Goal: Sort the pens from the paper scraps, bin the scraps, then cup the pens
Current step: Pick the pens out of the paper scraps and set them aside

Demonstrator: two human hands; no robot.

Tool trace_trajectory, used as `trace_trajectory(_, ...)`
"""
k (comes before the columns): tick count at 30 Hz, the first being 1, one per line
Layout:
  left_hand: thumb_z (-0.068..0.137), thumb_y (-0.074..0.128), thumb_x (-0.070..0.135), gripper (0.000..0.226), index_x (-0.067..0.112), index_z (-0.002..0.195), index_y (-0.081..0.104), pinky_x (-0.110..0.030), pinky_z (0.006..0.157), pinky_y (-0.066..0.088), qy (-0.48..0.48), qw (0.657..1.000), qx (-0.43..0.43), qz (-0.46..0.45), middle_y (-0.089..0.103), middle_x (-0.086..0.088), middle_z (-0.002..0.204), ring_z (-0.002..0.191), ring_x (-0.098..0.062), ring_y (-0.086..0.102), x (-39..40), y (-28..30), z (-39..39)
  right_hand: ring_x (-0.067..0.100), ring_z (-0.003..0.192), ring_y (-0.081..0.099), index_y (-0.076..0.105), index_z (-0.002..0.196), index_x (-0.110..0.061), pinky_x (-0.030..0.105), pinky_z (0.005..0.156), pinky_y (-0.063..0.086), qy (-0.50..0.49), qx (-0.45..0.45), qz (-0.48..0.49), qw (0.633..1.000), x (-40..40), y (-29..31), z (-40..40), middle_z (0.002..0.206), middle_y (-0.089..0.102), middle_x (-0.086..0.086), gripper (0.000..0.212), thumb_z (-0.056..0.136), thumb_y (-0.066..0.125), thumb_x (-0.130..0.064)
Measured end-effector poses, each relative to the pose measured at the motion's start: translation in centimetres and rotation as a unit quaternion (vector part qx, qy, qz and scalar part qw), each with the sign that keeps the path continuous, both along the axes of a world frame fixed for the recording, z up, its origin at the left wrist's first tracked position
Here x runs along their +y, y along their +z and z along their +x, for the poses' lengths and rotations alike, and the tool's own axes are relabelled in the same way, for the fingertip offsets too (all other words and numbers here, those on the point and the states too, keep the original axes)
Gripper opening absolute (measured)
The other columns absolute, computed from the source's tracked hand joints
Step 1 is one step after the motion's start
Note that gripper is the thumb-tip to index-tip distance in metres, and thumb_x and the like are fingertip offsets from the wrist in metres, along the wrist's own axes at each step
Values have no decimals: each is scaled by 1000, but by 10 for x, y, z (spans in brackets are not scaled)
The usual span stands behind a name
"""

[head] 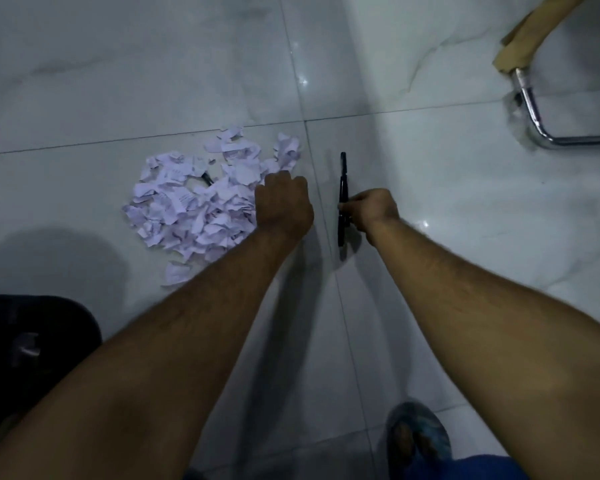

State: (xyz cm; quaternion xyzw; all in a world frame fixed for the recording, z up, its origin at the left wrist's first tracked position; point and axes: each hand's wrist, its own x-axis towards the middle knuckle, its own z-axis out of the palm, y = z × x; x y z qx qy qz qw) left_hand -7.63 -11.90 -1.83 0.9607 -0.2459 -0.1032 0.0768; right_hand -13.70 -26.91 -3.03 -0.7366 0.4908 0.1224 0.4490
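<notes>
A heap of torn white paper scraps (201, 199) lies on the pale tiled floor. A dark pen (205, 177) pokes out of the heap near its top. My left hand (284, 202) is at the heap's right edge, fingers curled down into the scraps; what they hold is hidden. To the right, my right hand (371, 211) pinches a bundle of black pens (342, 188) that stands roughly upright on the floor.
A chrome chair leg (534, 116) with a tan padded arm (527, 39) stands at the top right. A dark shoe or bag (25, 344) sits at the lower left, and my slippered foot (418, 438) at the bottom. Bare floor lies beyond the heap.
</notes>
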Motion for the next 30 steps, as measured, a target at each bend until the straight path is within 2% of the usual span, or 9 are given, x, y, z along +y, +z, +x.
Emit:
trace_trajectory(2, 78, 62, 16, 23, 2, 96, 64, -44, 82, 45, -26, 999, 36, -12, 62, -22, 103, 99, -42, 58, -11, -6, -9, 22, 85, 68, 74, 110, -9, 25, 75, 56, 31, 41, -57, 997, -7, -1, -10, 110, 74, 9, 32, 82, 79, -26)
trace_trajectory(4, 86, 55, 22, 27, 5, 107, 61, -42, 87, 40, -30, 999, 38, -13, 58, -20, 114, 107, -39, 54, -14, -13, -15, 24, 91, 69, 74, 109, -10, 22, 73, 52, 48, 51, -86, 994, -5, -2, -15, 111, 74, 9, 32, 83, 79, -27)
trace_trajectory(13, 87, 56, 30, 35, 10, 115, 65, -38, 86, 43, -34, 997, 63, -36, 63, -16, 113, 106, -36, 55, -10, -21, -21, 26, 94, 70, 75, 106, -13, 23, 70, 47, 56, 37, -182, 981, 11, 0, -37, 108, 75, 7, 31, 86, 73, -36)
trace_trajectory(15, 88, 55, 32, 36, 10, 115, 65, -38, 86, 44, -28, 996, 64, -48, 64, -16, 111, 105, -35, 56, -7, -18, -22, 26, 98, 68, 71, 112, -13, 25, 71, 46, 78, 12, -229, 970, 18, 3, -38, 111, 72, 6, 37, 88, 69, -42)
trace_trajectory(18, 89, 55, 35, 37, 11, 116, 66, -39, 88, 47, -11, 996, 61, -72, 67, -14, 110, 104, -32, 59, 0, -11, -21, 23, 94, 65, 67, 109, -15, 28, 71, 51, 92, -49, -281, 954, 31, 8, -30, 107, 67, 4, 33, 91, 63, -43)
trace_trajectory(22, 88, 57, 32, 34, 9, 109, 69, -38, 86, 48, 40, 992, 52, -106, 70, -15, 105, 102, -34, 62, 25, -5, -6, 19, 95, 67, 70, 105, -17, 25, 77, 47, 109, -115, -199, 967, 48, 16, -2, 101, 73, 2, 24, 91, 62, -34)
trace_trajectory(25, 86, 58, 26, 27, 6, 95, 72, -32, 74, 45, 78, 988, 40, -124, 72, -17, 94, 92, -36, 65, 50, -1, 12, 18, 93, 67, 73, 97, -17, 25, 74, 43, 152, -133, -141, 969, 68, 16, 21, 98, 74, 0, 20, 88, 62, -32)
trace_trajectory(27, 85, 56, 25, 26, 5, 87, 71, -31, 67, 39, 87, 990, 21, -107, 71, -18, 85, 85, -37, 65, 68, -4, 23, 21, 90, 68, 74, 90, -19, 24, 71, 44, 170, -140, -124, 968, 82, 10, 34, 94, 75, 1, 18, 85, 62, -30)
trace_trajectory(30, 78, 52, 30, 28, 8, 80, 69, -36, 70, 45, 93, 992, 20, -80, 70, -17, 83, 82, -39, 63, 94, -14, 32, 26, 91, 68, 75, 85, -18, 27, 73, 47, 196, -148, -130, 961, 104, 2, 52, 93, 75, 6, 16, 84, 61, -27)
